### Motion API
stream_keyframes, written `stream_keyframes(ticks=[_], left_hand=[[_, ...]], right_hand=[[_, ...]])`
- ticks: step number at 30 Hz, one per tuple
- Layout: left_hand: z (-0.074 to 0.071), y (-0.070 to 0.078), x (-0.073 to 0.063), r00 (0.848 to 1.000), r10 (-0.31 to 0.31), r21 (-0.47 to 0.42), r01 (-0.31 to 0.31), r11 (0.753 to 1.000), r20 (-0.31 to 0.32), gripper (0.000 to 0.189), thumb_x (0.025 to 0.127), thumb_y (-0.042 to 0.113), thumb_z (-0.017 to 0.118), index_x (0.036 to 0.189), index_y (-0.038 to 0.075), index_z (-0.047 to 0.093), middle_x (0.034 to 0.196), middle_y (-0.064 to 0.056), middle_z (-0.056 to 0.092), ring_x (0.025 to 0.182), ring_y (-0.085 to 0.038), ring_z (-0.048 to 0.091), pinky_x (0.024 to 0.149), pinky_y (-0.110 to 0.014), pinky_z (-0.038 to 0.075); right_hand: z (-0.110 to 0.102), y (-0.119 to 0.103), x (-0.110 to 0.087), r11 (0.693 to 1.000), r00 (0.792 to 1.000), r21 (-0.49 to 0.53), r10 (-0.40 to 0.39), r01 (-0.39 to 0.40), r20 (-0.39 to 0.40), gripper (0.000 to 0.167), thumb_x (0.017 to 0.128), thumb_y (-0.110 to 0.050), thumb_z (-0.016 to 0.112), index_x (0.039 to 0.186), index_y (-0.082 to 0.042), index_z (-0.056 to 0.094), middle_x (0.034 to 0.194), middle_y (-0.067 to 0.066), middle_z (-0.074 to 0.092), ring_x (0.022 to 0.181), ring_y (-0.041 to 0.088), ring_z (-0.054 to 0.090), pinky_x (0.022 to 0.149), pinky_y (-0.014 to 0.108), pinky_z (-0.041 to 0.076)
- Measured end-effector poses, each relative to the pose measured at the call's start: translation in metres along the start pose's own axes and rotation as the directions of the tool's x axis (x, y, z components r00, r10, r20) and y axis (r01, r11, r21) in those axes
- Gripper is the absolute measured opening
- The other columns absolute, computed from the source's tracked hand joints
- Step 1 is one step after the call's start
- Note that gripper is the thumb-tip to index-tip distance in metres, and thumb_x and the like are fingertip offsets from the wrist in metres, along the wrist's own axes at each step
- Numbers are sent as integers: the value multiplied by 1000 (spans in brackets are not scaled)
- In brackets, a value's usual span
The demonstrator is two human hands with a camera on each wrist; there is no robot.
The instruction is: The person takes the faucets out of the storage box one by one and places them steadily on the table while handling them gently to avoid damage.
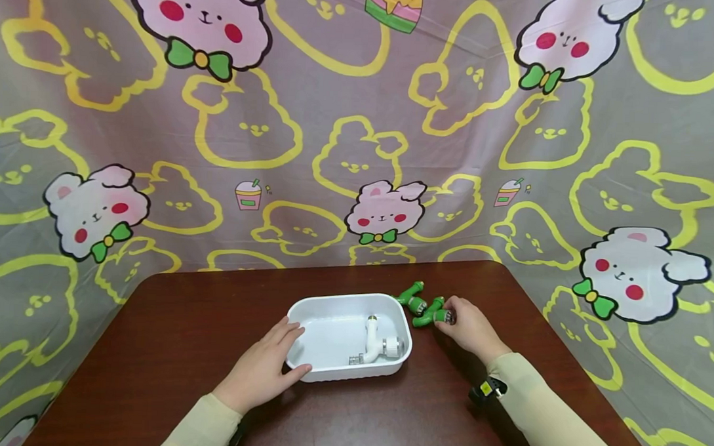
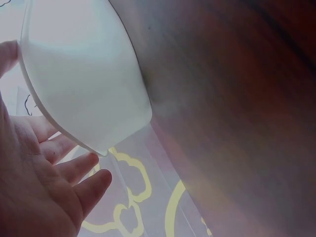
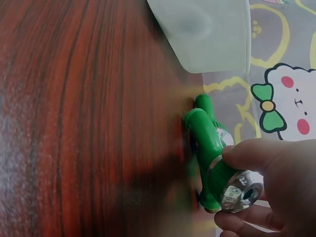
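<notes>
I see from my head view a greyish-pink cloth hanging behind and at both sides, printed with yellow outlines and pale rabbits; before it stands a reddish-brown table, its far corners rounded; a soft shine lies upon it.

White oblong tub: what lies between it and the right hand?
Head view: a green, silvery-ended tap, pinched by the right hand; a second green tap lies beyond.

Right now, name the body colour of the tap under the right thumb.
Green; the right wrist view shows the tap best.
</notes>
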State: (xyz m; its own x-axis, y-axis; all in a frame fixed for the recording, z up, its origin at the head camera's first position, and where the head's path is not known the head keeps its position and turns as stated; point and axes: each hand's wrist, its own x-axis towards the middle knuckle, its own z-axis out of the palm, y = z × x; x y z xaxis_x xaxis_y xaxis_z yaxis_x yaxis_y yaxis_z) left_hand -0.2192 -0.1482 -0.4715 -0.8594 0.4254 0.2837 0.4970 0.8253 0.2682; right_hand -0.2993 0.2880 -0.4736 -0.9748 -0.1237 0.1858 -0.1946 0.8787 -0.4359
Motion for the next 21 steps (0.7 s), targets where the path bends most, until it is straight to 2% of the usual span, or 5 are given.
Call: stream_keyframes(ticks=[9, 21], left_hand=[[-1, 0, 0, 1000, -8, 4, 8, 1000, 22, 69, 92, 48, 73, 143, 3, 57, 148, -15, 56, 150, -38, 40, 113, -52, 45], [0, -2, 0, 1000, 5, 11, -5, 1000, 11, 70, 92, 48, 73, 143, 3, 58, 148, -14, 56, 149, -38, 41, 113, -51, 46]], right_hand=[[1, 3, -2, 1000, 999, -14, 4, -4, 36, 30, 84, -22, 85, 98, -9, 62, 83, 3, 61, 75, 19, 54, 69, 36, 46], [3, 1, -3, 1000, 998, -7, -20, 20, 52, 34, 82, -21, 87, 93, -9, 57, 76, 1, 56, 69, 17, 51, 65, 33, 43]])
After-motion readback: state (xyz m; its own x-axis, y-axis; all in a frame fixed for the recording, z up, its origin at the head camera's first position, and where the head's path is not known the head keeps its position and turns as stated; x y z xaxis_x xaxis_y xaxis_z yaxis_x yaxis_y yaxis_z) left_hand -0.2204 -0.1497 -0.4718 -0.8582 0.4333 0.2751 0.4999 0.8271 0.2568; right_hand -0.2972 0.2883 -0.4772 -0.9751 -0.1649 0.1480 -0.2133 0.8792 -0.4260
